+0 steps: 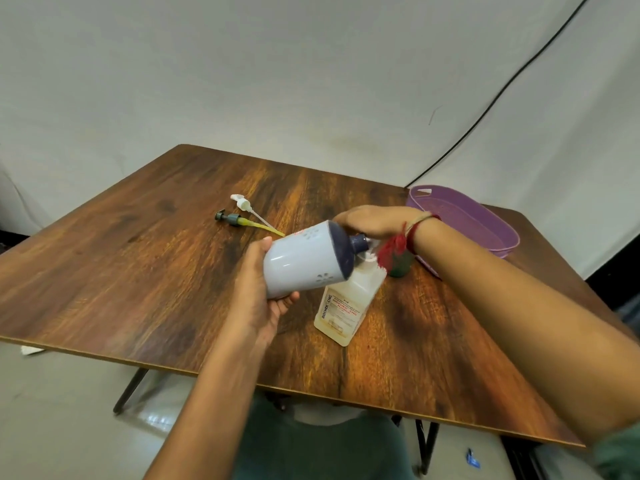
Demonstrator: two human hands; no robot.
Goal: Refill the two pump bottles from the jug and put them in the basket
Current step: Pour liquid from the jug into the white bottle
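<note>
My left hand (256,299) grips the base of a pale lavender bottle (304,261) with a dark blue shoulder and open neck. It is tipped to the right, its neck at the mouth of a translucent white labelled bottle (346,313) of pale yellowish liquid standing on the table. My right hand (377,221) curls over that bottle's top and hides its mouth. Two removed pump heads lie farther back, a white pump (242,203) and a dark pump (230,218) with a yellowish tube. The purple basket (485,216) sits at the right.
A small green object (400,266) stands behind my right wrist, mostly hidden. The wooden table (138,271) has bare surface on its left half. A black cable (502,95) runs down the white backdrop to the basket's far corner.
</note>
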